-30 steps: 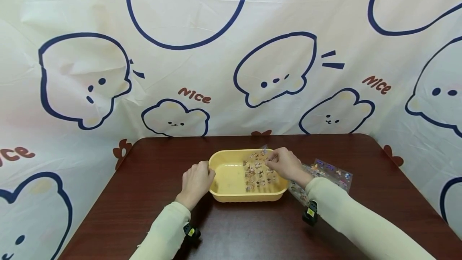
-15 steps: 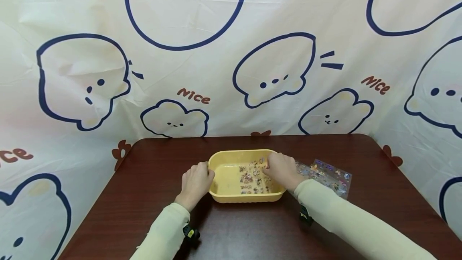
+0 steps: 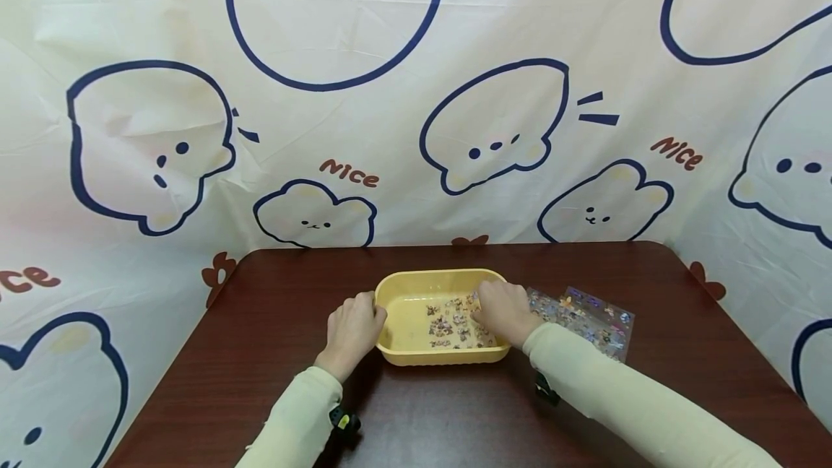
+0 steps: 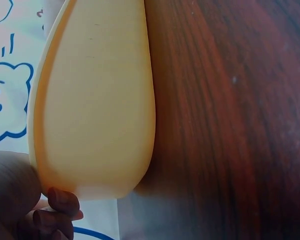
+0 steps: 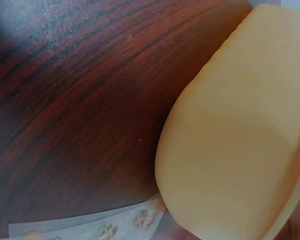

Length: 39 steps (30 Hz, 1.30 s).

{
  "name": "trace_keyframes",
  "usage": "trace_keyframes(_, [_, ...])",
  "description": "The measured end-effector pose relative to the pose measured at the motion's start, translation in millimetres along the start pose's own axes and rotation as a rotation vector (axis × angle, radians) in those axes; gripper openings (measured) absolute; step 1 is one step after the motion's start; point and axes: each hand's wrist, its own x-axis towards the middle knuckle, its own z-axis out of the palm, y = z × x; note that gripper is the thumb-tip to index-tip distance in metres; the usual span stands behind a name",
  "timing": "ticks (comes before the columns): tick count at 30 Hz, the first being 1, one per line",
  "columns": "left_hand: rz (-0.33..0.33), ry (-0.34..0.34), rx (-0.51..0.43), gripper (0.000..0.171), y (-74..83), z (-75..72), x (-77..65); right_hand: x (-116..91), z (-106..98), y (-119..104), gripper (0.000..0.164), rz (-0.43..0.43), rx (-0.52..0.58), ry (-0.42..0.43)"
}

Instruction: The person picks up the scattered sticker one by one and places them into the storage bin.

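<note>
A yellow plastic basin (image 3: 409, 357) stands on the table. My left hand (image 3: 353, 327) grips its left rim; in the left wrist view the curled fingers (image 4: 64, 201) are at the basin's edge. Inside the basin's right half is a clear sticker sheet (image 3: 448, 325) with rows of small figures. Reaching over the right rim, my right hand (image 3: 507, 310) holds the sheet near its right end, fingers curled down and their tips hidden by the hand. The right wrist view shows mostly the outer wall of the basin (image 5: 230, 130), with that hand almost out of frame.
More clear sticker sheets (image 3: 607, 318) lie overlapping on the dark wooden table (image 3: 429, 417), right of the basin and partly under my right forearm. Behind the table hangs a pale cloth (image 3: 390, 128) with cartoon outlines.
My right hand has come down into the basin, shifting the sticker sheet a little left and lower. The sheet's far corner no longer sticks up above the back rim. My left hand stays put.
</note>
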Motion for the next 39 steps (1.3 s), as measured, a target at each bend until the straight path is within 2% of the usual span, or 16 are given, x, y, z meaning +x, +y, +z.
trace_keyframes(8, [-0.013, -0.023, 0.011, 0.014, 0.3, -0.4, 0.9, -1, -1, -1, 0.037, 0.014, -0.021, -0.054])
trace_keyframes(14, [-0.004, -0.012, 0.021, 0.013, 0.5, 0.1, 0.6, -3, -3, -3, 0.035, 0.0, -0.052, -0.048])
trace_keyframes(21, [0.0, -0.015, 0.023, 0.014, 0.5, -0.6, 0.7, -7, -3, -2, 0.043, -0.032, -0.082, 0.012])
trace_keyframes(29, [-0.001, -0.023, 0.033, 0.015, 1.0, -0.5, 2.0, -16, -9, 2, 0.055, -0.096, 0.028, 0.11])
trace_keyframes(31, [-0.005, -0.025, 0.031, 0.014, 0.8, -0.7, 2.0, -17, -11, 3, 0.053, -0.108, 0.051, 0.124])
trace_keyframes(36, [-0.007, -0.024, 0.032, 0.016, 0.6, -1.0, 1.1, -20, -18, 4, 0.034, -0.098, 0.075, 0.135])
trace_keyframes(39, [0.006, -0.016, 0.033, 0.019, 0.7, -0.7, 0.9, -23, -22, 6, 0.033, -0.086, 0.08, 0.141])
